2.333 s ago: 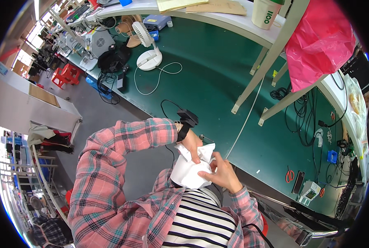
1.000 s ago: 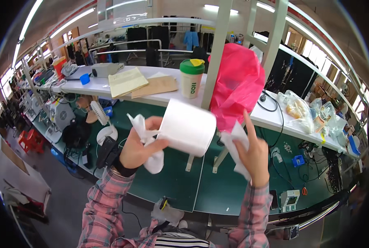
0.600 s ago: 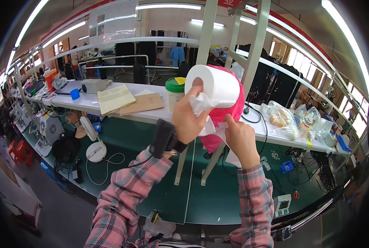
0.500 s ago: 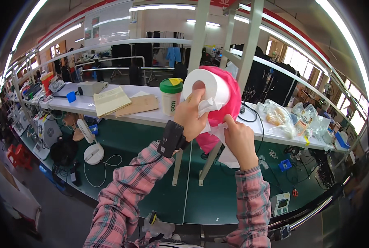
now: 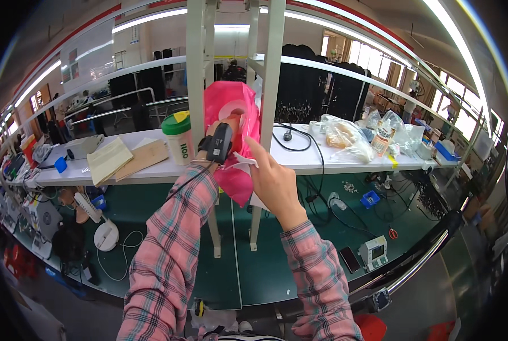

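A white toilet paper roll (image 5: 229, 105), its round end facing the camera, sits within the open mouth of a bright pink plastic bag (image 5: 213, 98), the left hand (image 5: 226, 132) against it. The crumpled, glossy bag hangs between two pale metal uprights (image 5: 270, 85), its lower folds dropping past the front edge of the white tabletop (image 5: 296, 163). A narrow, creased strip of white tissue paper (image 5: 240, 161) lies against the bag's front, at the fingers of the right hand (image 5: 277, 184).
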`<state>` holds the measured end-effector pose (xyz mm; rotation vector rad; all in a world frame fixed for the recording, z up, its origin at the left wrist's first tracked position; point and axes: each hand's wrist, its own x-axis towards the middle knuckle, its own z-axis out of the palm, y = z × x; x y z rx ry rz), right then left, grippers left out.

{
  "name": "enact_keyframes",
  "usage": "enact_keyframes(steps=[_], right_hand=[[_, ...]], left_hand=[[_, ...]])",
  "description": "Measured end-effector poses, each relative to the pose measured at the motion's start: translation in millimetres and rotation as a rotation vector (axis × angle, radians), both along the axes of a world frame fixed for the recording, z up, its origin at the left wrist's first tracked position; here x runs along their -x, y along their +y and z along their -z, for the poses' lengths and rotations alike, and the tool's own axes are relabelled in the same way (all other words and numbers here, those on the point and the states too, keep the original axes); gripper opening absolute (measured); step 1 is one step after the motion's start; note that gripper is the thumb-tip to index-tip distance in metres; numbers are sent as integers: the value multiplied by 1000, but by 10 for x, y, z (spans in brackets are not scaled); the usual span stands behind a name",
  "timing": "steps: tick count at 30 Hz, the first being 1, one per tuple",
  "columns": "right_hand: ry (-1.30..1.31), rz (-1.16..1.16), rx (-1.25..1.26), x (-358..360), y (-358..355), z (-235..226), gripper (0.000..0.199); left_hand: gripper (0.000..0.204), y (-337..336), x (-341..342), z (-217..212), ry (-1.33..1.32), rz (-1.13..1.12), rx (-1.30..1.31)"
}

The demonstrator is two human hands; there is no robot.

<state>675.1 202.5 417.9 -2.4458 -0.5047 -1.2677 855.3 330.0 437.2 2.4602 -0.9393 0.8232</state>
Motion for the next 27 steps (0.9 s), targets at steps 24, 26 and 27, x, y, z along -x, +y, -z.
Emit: enact_keyframes(steps=[24,26,27], right_hand=[[269,-125,313,-826,578,78,75],[363,-221,182,-701,477,-31,76],[372,-200,128,-592,390,-79,76]], left_hand=[[55,1286,2019,401,154,90,185],[52,1381,2025,543,254,148,241],[49,1421,2025,622,339,215,303]])
